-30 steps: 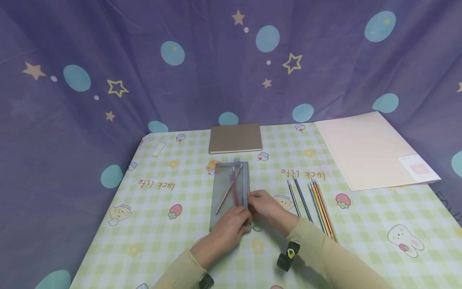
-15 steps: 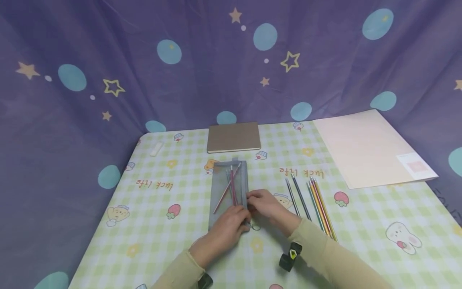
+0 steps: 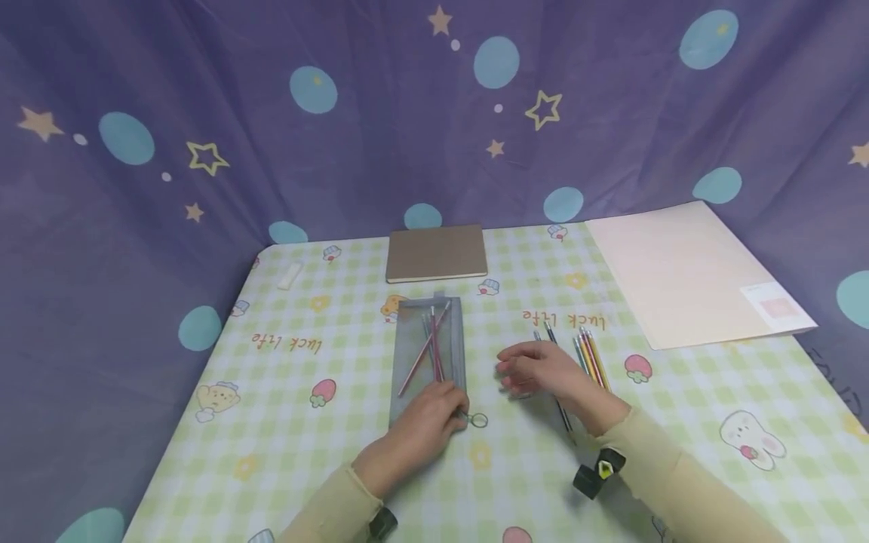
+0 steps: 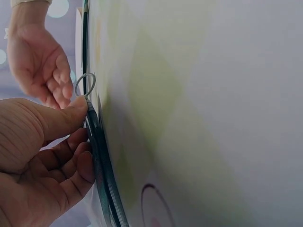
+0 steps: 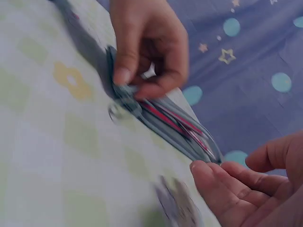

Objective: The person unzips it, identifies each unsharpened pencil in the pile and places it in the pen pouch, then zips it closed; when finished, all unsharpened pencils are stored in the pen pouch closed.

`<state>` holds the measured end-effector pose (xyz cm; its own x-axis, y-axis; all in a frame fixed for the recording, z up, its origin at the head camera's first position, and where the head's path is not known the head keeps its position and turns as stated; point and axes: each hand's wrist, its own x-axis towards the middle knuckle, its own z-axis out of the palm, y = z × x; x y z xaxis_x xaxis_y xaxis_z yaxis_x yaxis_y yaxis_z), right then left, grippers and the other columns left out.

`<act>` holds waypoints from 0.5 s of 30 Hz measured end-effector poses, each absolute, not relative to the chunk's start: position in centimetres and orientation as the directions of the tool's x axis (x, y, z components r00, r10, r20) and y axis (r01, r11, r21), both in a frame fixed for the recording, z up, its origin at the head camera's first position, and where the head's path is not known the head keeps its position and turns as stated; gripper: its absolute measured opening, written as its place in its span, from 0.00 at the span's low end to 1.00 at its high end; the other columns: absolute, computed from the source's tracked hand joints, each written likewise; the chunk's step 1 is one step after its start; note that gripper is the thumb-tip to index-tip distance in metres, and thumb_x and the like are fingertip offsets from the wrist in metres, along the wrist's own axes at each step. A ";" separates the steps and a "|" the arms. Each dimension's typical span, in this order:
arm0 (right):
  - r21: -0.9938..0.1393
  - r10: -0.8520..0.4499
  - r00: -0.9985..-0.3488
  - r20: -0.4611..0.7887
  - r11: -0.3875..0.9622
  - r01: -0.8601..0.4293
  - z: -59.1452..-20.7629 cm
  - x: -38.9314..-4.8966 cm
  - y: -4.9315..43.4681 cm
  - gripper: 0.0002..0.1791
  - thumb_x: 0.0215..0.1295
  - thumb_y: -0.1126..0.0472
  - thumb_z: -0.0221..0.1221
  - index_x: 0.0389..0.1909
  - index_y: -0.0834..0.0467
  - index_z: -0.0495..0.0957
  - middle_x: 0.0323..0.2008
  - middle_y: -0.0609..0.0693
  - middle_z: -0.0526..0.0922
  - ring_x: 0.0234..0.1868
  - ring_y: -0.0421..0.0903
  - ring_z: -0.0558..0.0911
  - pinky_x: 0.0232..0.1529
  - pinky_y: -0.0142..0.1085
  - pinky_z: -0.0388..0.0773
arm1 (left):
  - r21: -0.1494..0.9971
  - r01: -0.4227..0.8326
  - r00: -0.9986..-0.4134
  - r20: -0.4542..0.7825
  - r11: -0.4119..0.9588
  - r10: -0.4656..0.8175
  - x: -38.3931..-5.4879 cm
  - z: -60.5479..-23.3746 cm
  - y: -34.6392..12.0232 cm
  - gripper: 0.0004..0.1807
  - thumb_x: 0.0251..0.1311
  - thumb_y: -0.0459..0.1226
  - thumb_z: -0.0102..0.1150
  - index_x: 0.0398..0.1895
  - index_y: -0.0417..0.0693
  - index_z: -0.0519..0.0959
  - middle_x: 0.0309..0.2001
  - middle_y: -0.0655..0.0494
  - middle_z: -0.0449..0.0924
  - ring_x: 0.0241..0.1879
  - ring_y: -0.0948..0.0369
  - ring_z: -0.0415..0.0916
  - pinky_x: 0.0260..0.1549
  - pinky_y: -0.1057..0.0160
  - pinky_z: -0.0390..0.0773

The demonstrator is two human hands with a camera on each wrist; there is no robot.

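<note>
A grey see-through zip pouch (image 3: pixel 406 343) lies lengthwise on the table, with several pencils (image 3: pixel 436 343) showing in it, some crossed. My left hand (image 3: pixel 426 418) pinches its near right corner by the metal zipper ring (image 3: pixel 479 420). In the left wrist view the thumb (image 4: pixel 61 120) presses that edge just below the ring. Off to the right, my right hand (image 3: pixel 543 371) hovers with loosely bent fingers and holds nothing. Partly under it lie dark pencils (image 3: pixel 565 422); coloured pencils (image 3: pixel 596 362) are beside them. In the right wrist view the pouch mouth (image 5: pixel 175 125) gapes, showing red pencils.
A brown notebook (image 3: pixel 437 255) lies at the back edge. On the far right is a large pale folder (image 3: pixel 679 279) with a white label. A white eraser (image 3: pixel 290 276) sits at the back left. A purple patterned curtain (image 3: pixel 380 151) hangs behind the checked tablecloth (image 3: pixel 271 430).
My right hand has left the pouch's right edge and moved right, towards the loose pencils. The left hand stays on the pouch corner, and the zipper ring now shows more fully.
</note>
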<state>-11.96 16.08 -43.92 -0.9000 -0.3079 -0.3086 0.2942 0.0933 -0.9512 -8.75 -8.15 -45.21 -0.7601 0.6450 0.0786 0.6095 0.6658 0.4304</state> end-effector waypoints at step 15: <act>-0.943 -0.187 -0.947 -0.260 0.261 0.207 -42.8 -10.8 23.1 0.21 0.71 0.64 0.55 0.56 0.76 0.70 0.46 0.68 0.81 0.40 0.55 0.85 0.41 0.43 0.83 | 0.433 0.607 -0.762 0.076 0.667 0.644 -8.7 -45.0 -8.2 0.07 0.57 0.37 0.67 0.37 0.50 0.78 0.35 0.62 0.73 0.39 0.63 0.71 0.43 0.62 0.75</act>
